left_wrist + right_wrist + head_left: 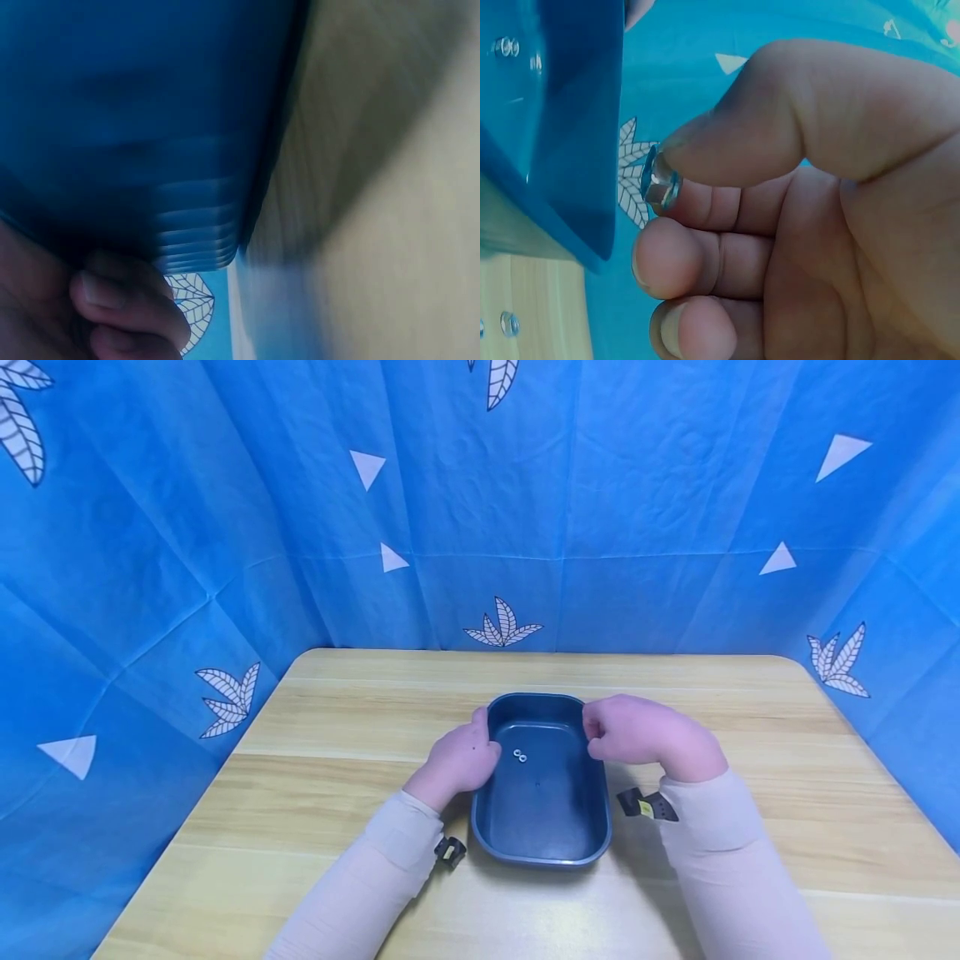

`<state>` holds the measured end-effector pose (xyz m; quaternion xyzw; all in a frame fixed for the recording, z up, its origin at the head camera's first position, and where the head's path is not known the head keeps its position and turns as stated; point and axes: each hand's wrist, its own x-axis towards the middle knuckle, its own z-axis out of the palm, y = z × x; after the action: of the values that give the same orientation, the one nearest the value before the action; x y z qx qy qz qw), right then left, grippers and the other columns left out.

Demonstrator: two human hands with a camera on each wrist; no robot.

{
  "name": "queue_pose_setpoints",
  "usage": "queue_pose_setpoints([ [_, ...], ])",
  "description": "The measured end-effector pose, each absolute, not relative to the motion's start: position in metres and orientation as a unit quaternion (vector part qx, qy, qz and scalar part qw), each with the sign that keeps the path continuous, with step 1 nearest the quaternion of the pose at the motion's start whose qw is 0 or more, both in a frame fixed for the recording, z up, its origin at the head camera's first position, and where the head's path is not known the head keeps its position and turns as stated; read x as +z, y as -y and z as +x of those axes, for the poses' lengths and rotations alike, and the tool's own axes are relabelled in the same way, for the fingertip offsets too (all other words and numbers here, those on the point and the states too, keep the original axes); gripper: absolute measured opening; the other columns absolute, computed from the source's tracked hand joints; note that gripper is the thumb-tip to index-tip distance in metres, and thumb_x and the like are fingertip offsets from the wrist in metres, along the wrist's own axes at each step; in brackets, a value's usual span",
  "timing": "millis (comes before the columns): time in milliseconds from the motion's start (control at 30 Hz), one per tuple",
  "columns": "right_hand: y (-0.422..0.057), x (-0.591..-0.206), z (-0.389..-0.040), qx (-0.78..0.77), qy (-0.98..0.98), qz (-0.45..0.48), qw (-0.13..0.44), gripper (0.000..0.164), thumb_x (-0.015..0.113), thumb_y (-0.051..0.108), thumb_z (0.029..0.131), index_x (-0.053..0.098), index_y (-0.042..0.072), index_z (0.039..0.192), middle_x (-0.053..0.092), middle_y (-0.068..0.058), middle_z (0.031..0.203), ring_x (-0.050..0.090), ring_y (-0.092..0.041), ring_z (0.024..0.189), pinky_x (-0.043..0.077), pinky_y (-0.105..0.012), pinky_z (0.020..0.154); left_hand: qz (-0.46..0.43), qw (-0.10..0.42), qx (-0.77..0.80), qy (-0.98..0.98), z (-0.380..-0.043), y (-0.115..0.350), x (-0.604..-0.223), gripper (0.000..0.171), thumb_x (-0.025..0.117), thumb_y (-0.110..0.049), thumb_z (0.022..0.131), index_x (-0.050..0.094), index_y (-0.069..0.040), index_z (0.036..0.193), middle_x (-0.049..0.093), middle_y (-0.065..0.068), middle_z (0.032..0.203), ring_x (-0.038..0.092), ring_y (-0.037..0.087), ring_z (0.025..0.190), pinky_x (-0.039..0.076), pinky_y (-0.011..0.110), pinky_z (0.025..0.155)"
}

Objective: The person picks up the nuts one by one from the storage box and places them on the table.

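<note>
A dark blue plastic tray stands on the table, with two small metal nuts lying inside toward its left side. My left hand grips the tray's left rim, thumb over the edge; its curled fingers show against the outer wall in the left wrist view. Above the right rim is my right hand. Between thumb and index finger it pinches a shiny hex nut with a flange, clear of the tray wall. The other fingers are curled and hold nothing.
More small metal nuts lie on the wooden tabletop outside the tray, seen in the right wrist view. Blue patterned cloth hangs behind and beside the table. Black straps sit at both wrists.
</note>
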<state>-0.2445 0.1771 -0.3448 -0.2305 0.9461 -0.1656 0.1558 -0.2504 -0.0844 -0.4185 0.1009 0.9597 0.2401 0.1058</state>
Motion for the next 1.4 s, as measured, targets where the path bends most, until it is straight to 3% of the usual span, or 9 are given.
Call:
queue_pose_setpoints([
  [967, -0.215, -0.358, -0.262, -0.184, -0.948, -0.185, 0.181, 0.007, 0.058, 0.005, 0.082, 0.060, 0.011, 0.084, 0.055, -0.003, 0.078, 0.051, -0.021, 0.071, 0.043, -0.036, 0.063, 0.091, 0.114, 0.253, -0.956, -0.250, 0.084, -0.419, 0.069, 0.047, -0.026, 0.103, 0.017, 0.001, 0.159, 0.057, 0.008, 0.076, 0.058, 0.023, 0.059, 0.047, 0.037, 0.058],
  [1400, -0.225, -0.378, -0.274, -0.184, -0.945, -0.178, 0.204, 0.017, 0.054, 0.002, 0.080, 0.063, 0.009, 0.093, 0.060, -0.005, 0.087, 0.054, -0.023, 0.079, 0.046, -0.039, 0.070, 0.097, 0.110, 0.245, -0.958, -0.251, 0.084, -0.419, 0.069, 0.047, -0.026, 0.103, 0.018, 0.001, 0.159, 0.059, 0.008, 0.080, 0.058, 0.022, 0.063, 0.047, 0.037, 0.059],
])
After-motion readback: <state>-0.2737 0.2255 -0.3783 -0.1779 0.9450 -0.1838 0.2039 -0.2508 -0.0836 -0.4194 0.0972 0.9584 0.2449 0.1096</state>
